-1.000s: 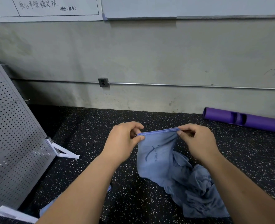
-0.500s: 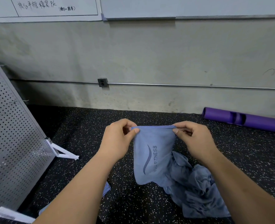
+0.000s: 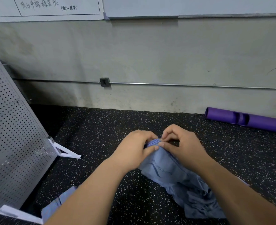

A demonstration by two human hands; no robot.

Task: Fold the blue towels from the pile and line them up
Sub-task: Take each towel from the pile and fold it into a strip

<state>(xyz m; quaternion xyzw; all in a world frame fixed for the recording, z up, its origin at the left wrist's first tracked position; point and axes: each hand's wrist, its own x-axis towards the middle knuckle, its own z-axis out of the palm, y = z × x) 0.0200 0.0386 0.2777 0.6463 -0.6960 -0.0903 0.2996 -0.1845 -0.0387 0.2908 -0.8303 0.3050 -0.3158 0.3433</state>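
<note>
1. Left hand (image 3: 134, 150) and right hand (image 3: 181, 146) meet, each pinching the top edge of a blue towel (image 3: 163, 166).
2. The towel hangs onto the pile (image 3: 197, 200) on the floor (image 3: 101, 127).
3. Another towel (image 3: 56, 205) lies lower left.

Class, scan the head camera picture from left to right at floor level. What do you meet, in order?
Perforated metal panel → white foot → left hand → right hand, both pinching the blue towel → purple tube.
</note>
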